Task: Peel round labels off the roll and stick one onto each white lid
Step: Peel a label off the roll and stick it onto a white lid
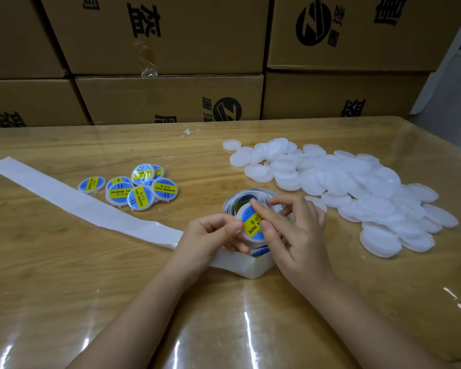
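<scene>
At lower centre of the frame both hands meet over one white lid (242, 212), held tilted above the table (64, 267) with a round blue label with a yellow band (252, 223) on its face. The left hand (213, 233) pinches the lid's left edge, thumb on top and fingers curled beneath. The right hand (296, 233) lays its forefinger along the top of the label and its thumb on the label's lower right part, both flat on the face; its other fingers are loosely spread behind. Just behind the hands sits the roll of labels (230, 205), partly hidden by them. A long white backing strip (77, 198) runs from the left edge of the frame down to the hands and folds under them. Left of centre lies a small cluster of labelled lids (141, 193), some overlapping. A large heap of plain white lids (357, 182) spreads across the right side of the table, well apart from the labelled ones. A small white paper scrap (189, 132) lies near the table's far edge. Stacked cardboard boxes (171, 35) with black print fill the top of the frame.
</scene>
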The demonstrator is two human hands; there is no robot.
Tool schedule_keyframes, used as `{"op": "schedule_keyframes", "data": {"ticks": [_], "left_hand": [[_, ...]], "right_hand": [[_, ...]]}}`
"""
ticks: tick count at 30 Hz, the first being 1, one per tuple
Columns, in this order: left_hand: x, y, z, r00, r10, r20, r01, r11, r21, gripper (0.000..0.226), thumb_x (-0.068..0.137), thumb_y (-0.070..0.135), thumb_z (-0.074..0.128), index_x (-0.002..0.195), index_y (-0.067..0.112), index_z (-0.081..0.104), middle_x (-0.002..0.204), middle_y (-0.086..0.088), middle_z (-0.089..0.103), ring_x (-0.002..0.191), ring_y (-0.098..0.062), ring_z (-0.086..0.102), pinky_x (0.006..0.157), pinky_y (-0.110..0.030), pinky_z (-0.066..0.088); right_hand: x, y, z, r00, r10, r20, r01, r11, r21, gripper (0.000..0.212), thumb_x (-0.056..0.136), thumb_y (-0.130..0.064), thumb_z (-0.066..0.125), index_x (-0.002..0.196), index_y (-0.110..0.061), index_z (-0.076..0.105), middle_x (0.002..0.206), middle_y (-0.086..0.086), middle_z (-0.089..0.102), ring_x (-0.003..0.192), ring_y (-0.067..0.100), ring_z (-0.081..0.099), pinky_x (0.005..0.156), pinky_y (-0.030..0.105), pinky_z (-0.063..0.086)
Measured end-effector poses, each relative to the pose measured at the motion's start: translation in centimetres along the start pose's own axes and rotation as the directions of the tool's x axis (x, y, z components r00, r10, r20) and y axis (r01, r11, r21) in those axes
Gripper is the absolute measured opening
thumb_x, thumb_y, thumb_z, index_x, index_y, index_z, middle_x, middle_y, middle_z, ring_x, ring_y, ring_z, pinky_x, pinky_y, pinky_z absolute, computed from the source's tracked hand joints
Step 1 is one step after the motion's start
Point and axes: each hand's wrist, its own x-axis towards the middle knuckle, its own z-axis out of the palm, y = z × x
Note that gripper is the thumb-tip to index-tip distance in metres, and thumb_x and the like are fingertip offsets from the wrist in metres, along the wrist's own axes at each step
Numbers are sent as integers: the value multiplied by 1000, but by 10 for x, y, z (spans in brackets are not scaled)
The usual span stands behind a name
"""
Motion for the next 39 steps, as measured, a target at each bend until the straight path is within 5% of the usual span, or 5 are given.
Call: {"op": "schedule_keyframes", "data": {"ticks": [9, 25, 31, 36, 39], "left_hand": [[0, -2, 2, 997, 65, -44, -64, 998, 23, 22, 84, 28, 57, 71, 22, 73, 65, 0, 70, 60, -9, 66, 59, -16, 47], [3, -1, -9, 999, 5, 33, 0, 992, -128, 30, 86, 22, 52, 66, 21, 73, 61, 2, 67, 51, -6, 59, 54, -15, 47], [4, -2, -7, 1000, 24, -20, -28, 973, -229, 30, 65, 49, 77, 67, 19, 73, 60, 1, 65, 52, -6, 58, 55, -17, 47], [4, -4, -4, 997, 32, -76, -48, 973, -225, 21, 83, 28, 59, 70, 17, 71, 62, -1, 66, 52, -8, 59, 55, -17, 47], [3, -4, -2, 998, 34, -45, -42, 982, -186, 31, 76, 48, 71, 71, 18, 68, 61, -3, 65, 55, -11, 61, 57, -19, 48]], "right_hand": [[-2, -1, 2, 990, -109, 95, 105, 994, 41, 33, 94, -33, 43, 117, -33, 66, 126, 1, 54, 112, 19, 51, 92, 49, 34], [6, 11, -7, 998, -47, -48, 46, 999, -18, 30, 90, -28, 46, 103, -28, 73, 127, 8, 54, 109, 15, 50, 101, 50, 28], [4, 10, -8, 995, -64, -72, 64, 998, -5, 30, 89, -26, 47, 102, -28, 73, 123, 9, 55, 111, 17, 50, 103, 50, 27], [0, 0, -3, 986, -153, -64, 155, 988, 22, 28, 85, -24, 51, 98, -28, 75, 121, 5, 55, 108, 21, 53, 98, 59, 29], [-2, -7, 1, 984, -178, -28, 179, 983, 43, 28, 86, -27, 51, 100, -30, 75, 124, 4, 55, 109, 23, 55, 96, 60, 30]]}}
